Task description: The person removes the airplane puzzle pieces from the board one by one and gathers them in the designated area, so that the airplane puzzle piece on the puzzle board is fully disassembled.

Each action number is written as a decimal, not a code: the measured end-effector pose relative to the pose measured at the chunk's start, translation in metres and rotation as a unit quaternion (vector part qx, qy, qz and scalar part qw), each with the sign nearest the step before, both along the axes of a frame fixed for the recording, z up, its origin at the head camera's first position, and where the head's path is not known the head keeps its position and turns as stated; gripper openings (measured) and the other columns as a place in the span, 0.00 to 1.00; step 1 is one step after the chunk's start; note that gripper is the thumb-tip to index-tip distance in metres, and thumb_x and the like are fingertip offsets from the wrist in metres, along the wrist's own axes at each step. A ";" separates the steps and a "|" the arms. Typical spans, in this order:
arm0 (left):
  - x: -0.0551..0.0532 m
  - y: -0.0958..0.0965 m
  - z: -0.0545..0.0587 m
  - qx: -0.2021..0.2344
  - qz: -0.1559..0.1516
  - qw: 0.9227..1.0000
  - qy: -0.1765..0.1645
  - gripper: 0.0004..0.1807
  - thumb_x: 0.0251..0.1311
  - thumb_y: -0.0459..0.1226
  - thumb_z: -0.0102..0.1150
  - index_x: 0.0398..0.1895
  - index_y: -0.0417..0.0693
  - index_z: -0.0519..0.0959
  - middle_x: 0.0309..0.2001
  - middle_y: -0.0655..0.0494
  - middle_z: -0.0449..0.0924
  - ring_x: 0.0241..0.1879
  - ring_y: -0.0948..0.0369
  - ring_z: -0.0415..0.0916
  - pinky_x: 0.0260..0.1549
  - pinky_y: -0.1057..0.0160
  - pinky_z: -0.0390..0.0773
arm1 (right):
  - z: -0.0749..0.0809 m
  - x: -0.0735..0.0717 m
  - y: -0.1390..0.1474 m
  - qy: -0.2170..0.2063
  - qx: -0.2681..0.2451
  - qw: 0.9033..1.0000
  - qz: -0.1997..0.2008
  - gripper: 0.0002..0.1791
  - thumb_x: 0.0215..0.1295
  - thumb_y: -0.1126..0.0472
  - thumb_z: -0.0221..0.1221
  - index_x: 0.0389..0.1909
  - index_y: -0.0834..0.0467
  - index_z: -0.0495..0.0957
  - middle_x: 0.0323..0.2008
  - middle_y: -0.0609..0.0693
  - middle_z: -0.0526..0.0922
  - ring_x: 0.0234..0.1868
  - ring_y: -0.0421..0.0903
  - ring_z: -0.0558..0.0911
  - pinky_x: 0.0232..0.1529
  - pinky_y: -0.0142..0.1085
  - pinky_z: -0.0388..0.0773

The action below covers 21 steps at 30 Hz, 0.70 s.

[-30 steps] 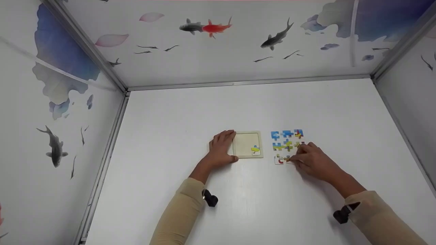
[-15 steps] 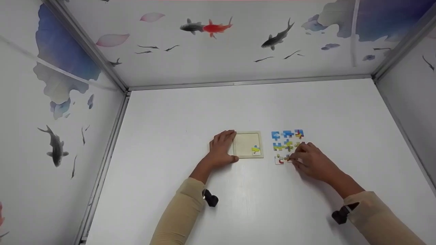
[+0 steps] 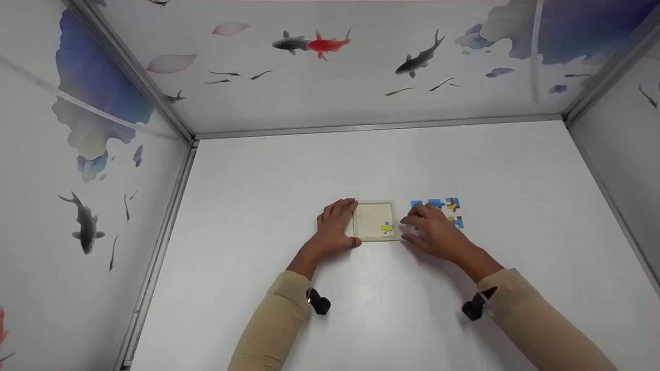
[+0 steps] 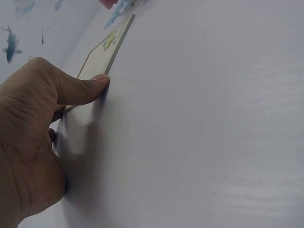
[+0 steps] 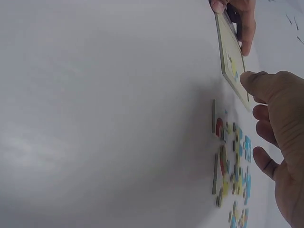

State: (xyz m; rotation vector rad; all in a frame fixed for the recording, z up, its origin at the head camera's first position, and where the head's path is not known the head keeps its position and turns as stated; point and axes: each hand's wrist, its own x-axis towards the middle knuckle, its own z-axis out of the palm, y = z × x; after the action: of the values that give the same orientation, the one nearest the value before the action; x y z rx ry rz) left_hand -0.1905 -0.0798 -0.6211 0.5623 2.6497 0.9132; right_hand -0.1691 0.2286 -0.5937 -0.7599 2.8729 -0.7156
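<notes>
My left hand [image 3: 332, 229] holds the left side of a square wooden puzzle tray [image 3: 374, 203], its thumb at the near edge and fingertips at the far corner. One yellow, blue and white puzzle piece [image 3: 386, 229] lies in the tray's near right corner. Just right of the tray, my right hand [image 3: 433, 232] hovers over the loose pieces, thumb and fingers apart; nothing shows between them. From above it covers much of the group, though the right wrist view shows near-row pieces with red parts [image 5: 222, 164] lying on the table under it.
Far-row blue pieces [image 3: 435, 202] and a right-hand piece [image 3: 458, 222] show past the right hand. The white tabletop [image 3: 309, 165] meets printed walls [image 3: 361, 77] at the back and both sides. A small black camera [image 3: 319, 302] sits at the left wrist.
My right hand has moved left from the near-row pieces toward the tray, its thumb and fingers now apart. My left hand and the tray stay in place.
</notes>
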 end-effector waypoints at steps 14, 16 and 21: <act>-0.001 0.000 -0.001 0.002 0.008 1.000 -0.005 0.55 0.62 0.47 0.73 0.91 0.50 0.57 0.89 0.52 0.53 0.87 0.42 0.47 0.81 0.34 0.51 | -0.009 -0.020 -0.036 -0.041 0.011 0.999 0.008 0.17 0.72 0.54 0.75 0.58 0.54 0.89 0.58 0.53 0.79 0.59 0.55 0.74 0.66 0.56 0.77; -0.002 0.001 -0.002 0.001 0.007 1.000 -0.005 0.55 0.62 0.48 0.72 0.91 0.50 0.56 0.89 0.52 0.53 0.87 0.43 0.47 0.81 0.35 0.51 | -0.009 -0.021 -0.037 -0.048 0.006 0.999 0.002 0.17 0.71 0.55 0.75 0.57 0.53 0.89 0.58 0.53 0.79 0.60 0.54 0.73 0.68 0.56 0.77; -0.001 0.001 -0.002 -0.003 0.007 1.000 -0.003 0.55 0.62 0.47 0.72 0.91 0.50 0.56 0.89 0.52 0.53 0.87 0.42 0.47 0.81 0.34 0.52 | -0.007 -0.022 -0.039 -0.050 0.006 0.999 0.002 0.18 0.71 0.56 0.75 0.57 0.55 0.86 0.60 0.53 0.80 0.60 0.54 0.74 0.69 0.55 0.77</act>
State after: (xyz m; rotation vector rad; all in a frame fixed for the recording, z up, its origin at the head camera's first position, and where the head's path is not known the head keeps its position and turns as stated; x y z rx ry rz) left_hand -0.1918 -0.0785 -0.6228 0.5389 2.6539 0.9091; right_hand -0.1910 0.1899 -0.6008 -0.7090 2.7829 -0.7148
